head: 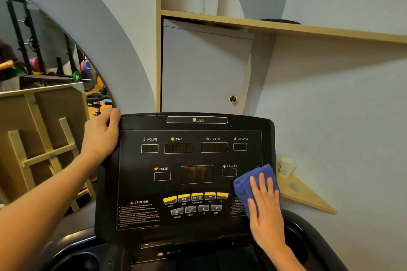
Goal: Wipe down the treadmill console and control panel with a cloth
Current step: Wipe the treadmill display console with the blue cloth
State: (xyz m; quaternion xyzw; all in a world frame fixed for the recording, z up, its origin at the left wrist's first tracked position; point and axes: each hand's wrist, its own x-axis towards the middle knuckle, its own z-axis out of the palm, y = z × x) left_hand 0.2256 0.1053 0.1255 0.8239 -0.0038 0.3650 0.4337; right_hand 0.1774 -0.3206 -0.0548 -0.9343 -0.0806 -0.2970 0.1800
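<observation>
Cloth [253,182], blue and folded, lies flat against the lower right edge of the black console [191,174], beside the CALORIE window. Right hand [264,209] presses it with fingers straight and slightly spread. Left hand [101,136] wraps the console's upper left corner. Paper cup [286,167] stands on the wooden shelf [308,198] just right.

Console [132,185] labels: INCLINE, TIME, SPEED, DISTANCE, PULSE, CALORIE, CAUTION.
</observation>
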